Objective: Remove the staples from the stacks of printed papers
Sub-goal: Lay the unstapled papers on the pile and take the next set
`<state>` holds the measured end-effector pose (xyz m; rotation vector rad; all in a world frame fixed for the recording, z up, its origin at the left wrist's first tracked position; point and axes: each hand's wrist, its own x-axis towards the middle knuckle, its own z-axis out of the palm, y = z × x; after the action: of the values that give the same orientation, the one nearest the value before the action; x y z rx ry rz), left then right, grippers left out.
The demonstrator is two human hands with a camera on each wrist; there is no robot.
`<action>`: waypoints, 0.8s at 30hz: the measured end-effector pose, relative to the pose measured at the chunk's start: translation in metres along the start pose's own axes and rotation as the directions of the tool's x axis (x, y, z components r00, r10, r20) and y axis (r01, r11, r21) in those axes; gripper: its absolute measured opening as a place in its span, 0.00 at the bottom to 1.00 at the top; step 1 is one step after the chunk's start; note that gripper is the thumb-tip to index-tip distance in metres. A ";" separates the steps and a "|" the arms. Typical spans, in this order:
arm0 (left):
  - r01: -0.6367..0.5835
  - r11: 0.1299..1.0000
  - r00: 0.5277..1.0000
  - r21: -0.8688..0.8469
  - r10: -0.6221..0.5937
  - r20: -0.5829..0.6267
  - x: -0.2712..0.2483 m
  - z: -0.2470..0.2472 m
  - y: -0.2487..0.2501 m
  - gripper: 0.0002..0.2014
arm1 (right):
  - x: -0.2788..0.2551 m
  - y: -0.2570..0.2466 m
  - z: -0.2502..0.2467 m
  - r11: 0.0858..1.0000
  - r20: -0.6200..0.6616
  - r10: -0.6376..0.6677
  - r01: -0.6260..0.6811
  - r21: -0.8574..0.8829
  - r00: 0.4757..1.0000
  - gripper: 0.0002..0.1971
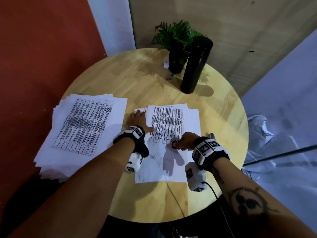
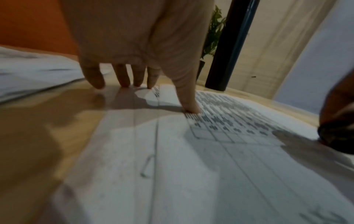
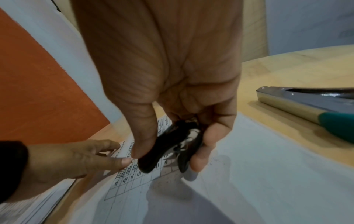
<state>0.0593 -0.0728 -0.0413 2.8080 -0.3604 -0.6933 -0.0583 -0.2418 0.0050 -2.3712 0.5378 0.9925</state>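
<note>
A printed sheet with a table lies on white papers in the middle of the round wooden table. My left hand rests flat with straight fingers, its thumb pressing the sheet's left edge. My right hand pinches a black staple remover between thumb and fingers, just above the sheet's near end. A loose staple lies on the lower paper.
A thick pile of printed papers sits at the table's left edge. A stapler with a teal grip lies right of my right hand. A black cylinder and a potted plant stand at the back.
</note>
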 end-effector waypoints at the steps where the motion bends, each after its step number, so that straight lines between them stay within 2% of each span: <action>1: 0.013 1.000 1.000 0.028 -0.013 0.010 0.001 0.003 0.002 0.45 | 0.001 0.001 0.000 1.000 -0.003 0.000 0.000 0.004 1.000 0.15; 4: -0.011 0.993 1.000 0.117 0.009 0.016 -0.005 0.000 0.015 0.43 | 0.004 0.001 0.000 1.000 -0.007 -0.005 0.005 -0.010 1.000 0.16; 6: 0.006 0.994 1.000 0.105 -0.005 -0.009 -0.010 -0.001 0.023 0.39 | 0.003 -0.001 0.002 1.000 -0.014 -0.014 0.013 -0.028 1.000 0.17; 8: 0.038 0.999 0.998 0.013 -0.037 -0.057 -0.010 0.003 0.024 0.34 | 0.002 -0.001 0.003 0.999 -0.016 -0.023 0.023 -0.033 1.000 0.20; 10: 0.069 0.980 0.993 -0.186 -0.086 -0.082 -0.011 0.005 0.024 0.36 | 0.001 0.001 0.004 0.999 -0.023 -0.030 0.029 -0.035 0.999 0.18; 11: 0.101 0.939 0.987 -0.329 -0.136 -0.084 -0.010 0.007 0.022 0.39 | 0.001 0.002 0.004 0.999 -0.026 -0.034 0.033 -0.041 0.999 0.16; 13: 0.201 0.793 0.962 -0.575 -0.272 -0.039 -0.013 0.005 0.018 0.49 | 0.000 0.003 0.004 0.998 -0.025 -0.040 0.039 -0.056 0.999 0.16; 15: 0.277 0.649 0.937 -0.709 -0.346 0.050 -0.014 0.008 0.010 0.60 | 0.000 0.003 0.004 0.998 -0.021 -0.035 0.034 -0.048 0.999 0.20; 16: 0.312 0.608 0.932 -0.730 -0.347 0.108 -0.013 0.013 0.003 0.61 | 0.001 0.004 0.004 0.999 -0.023 -0.033 0.032 -0.038 0.999 0.20; 17: 0.350 0.572 0.925 -0.742 -0.337 0.176 -0.015 0.015 -0.001 0.59 | 0.001 0.004 0.004 0.999 -0.024 -0.030 0.029 -0.031 0.999 0.19; 19: 0.438 0.540 0.898 -0.719 -0.302 0.320 -0.030 0.010 -0.002 0.43 | 0.001 0.005 0.005 1.000 -0.029 -0.023 0.022 -0.019 0.999 0.16; 21: 0.459 0.541 0.889 -0.705 -0.274 0.368 -0.028 0.016 -0.008 0.33 | -0.001 0.005 0.008 1.000 -0.034 -0.028 0.028 -0.014 0.999 0.16; 23: 0.448 0.579 0.893 -0.681 -0.256 0.370 -0.034 0.021 -0.011 0.33 | -0.004 0.006 0.013 1.000 -0.054 -0.031 0.031 0.003 0.998 0.16; 24: 0.424 0.597 0.905 -0.681 -0.240 0.353 -0.035 0.026 -0.012 0.37 | -0.006 0.008 0.015 0.999 -0.064 -0.032 0.034 0.025 0.997 0.16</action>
<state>0.0193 -0.0551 -0.0521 1.9898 0.3834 -0.9685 -0.0748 -0.2377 -0.0020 -2.3874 0.5305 0.8931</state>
